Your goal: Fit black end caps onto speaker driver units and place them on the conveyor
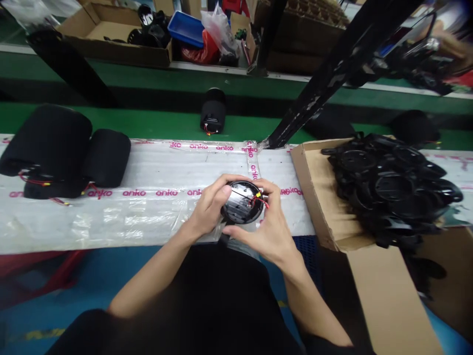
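Both hands hold a round black plastic housing (242, 203) with a clear or glossy face and red and yellow wires at its right side. My left hand (211, 206) grips its left edge, and my right hand (268, 229) holds its right and lower edge. The housing is held just above or on the plastic-wrapped bench (148, 217); I cannot tell which. Its underside is hidden.
Padded black cylinders (48, 140) with red wires lie at the left. A cardboard box (314, 197) at the right holds a heap of black round parts (391, 190). A black post (314, 93) rises behind. Another cylinder (213, 111) stands on the green shelf.
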### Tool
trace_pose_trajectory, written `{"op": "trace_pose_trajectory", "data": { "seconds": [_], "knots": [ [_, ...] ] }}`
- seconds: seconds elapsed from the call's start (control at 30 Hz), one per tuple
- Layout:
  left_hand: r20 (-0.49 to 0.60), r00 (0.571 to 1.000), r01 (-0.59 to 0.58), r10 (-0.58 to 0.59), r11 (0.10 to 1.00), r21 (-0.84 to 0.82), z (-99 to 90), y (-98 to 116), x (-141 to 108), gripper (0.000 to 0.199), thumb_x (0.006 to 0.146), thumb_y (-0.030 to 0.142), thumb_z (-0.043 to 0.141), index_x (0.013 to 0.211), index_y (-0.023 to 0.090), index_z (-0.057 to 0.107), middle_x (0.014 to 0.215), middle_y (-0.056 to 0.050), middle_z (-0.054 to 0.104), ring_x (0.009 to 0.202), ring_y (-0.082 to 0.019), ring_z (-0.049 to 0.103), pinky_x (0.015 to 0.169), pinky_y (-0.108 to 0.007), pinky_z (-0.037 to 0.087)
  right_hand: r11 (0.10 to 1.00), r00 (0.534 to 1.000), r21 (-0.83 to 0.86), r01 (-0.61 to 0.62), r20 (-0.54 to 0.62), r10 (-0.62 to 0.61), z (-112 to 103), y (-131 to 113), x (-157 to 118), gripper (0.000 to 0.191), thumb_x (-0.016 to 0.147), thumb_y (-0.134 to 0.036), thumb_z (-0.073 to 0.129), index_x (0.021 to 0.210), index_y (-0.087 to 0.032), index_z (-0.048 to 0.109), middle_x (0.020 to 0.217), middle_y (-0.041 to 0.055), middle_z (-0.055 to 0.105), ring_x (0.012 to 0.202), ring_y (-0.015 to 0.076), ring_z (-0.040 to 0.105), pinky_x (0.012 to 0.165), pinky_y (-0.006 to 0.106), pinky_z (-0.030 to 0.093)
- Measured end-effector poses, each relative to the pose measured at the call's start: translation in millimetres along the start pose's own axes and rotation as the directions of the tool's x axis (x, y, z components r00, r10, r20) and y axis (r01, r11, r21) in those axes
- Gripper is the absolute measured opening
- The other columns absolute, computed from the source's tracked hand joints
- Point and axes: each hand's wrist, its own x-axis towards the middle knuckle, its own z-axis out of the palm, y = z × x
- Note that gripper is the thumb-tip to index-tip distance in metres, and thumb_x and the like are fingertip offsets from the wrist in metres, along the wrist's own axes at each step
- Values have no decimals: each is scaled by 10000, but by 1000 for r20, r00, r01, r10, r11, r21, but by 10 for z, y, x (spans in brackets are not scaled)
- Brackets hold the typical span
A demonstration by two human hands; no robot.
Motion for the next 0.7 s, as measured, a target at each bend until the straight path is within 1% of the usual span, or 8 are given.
{"op": "trace_pose_trajectory", "data": {
  "seconds": [0.07,0.13,0.23,0.33,0.4,0.5,0.6,0.7],
  "knots": [
    [-47,999,-11,13,999,47,62,-32,3,445,1116,511,450,1266,206,738,1301,-94,759,1231,-272,700,1082,-388,538,975,1000,219,-22,5,21,5,87,-64,815,848,-642,818,1502,-318,456,1532,119,550,1340,324,602,1127,565,530],
    [-96,995,-16,19,999,32,129,-48,-24,451,1122,511,432,1293,207,718,1300,-97,762,1218,-271,707,1073,-395,542,925,993,377,-42,-88,81,78,166,-125,594,971,-555,704,1488,-337,511,1513,89,582,1311,288,609,1136,537,509],
    [-185,983,1,-1,1000,-4,195,-29,-112,433,1125,511,440,1305,210,694,1328,-105,753,1199,-264,717,1064,-401,547,850,962,525,-36,-212,171,261,236,-172,414,992,-463,705,1377,-345,612,1414,52,639,1271,254,625,1126,481,503],
    [-233,972,8,-15,1000,-28,194,-5,-209,405,1127,508,460,1306,210,668,1411,-118,717,1273,-260,692,1107,-407,529,765,957,643,-33,-200,209,379,262,-142,338,989,-421,721,1309,-335,650,1347,41,681,1264,237,648,1102,440,519],
    [-236,972,-13,1,999,-48,177,-12,-241,387,1128,501,469,1320,215,645,1433,-119,708,1314,-260,678,1124,-414,522,734,965,677,-54,-153,213,386,268,-101,359,965,-414,752,1296,-318,654,1331,50,708,1239,235,671,1086,433,537],
    [-273,961,-43,36,999,-19,184,-49,-231,368,1131,487,469,1285,211,657,1367,-114,739,1266,-259,703,1091,-422,537,764,961,641,-78,-157,230,369,246,-77,393,927,-454,781,1263,-282,672,1301,77,746,1182,247,713,1053,448,579],
    [-352,933,-68,69,998,16,261,-82,-223,341,1135,473,467,1244,207,649,1327,-116,746,1235,-257,711,1083,-444,546,816,922,571,-87,-263,283,410,165,-126,364,940,-483,760,1217,-251,712,1280,101,783,1160,267,752,1039,483,610],
    [-453,882,-123,126,992,36,381,-105,-287,273,1128,471,499,1208,230,601,1339,-108,720,1261,-255,694,1078,-460,559,844,879,532,-66,-369,301,476,65,-190,286,957,-445,761,1163,-247,761,1238,92,824,1169,279,780,1074,524,613]
  ]
}}
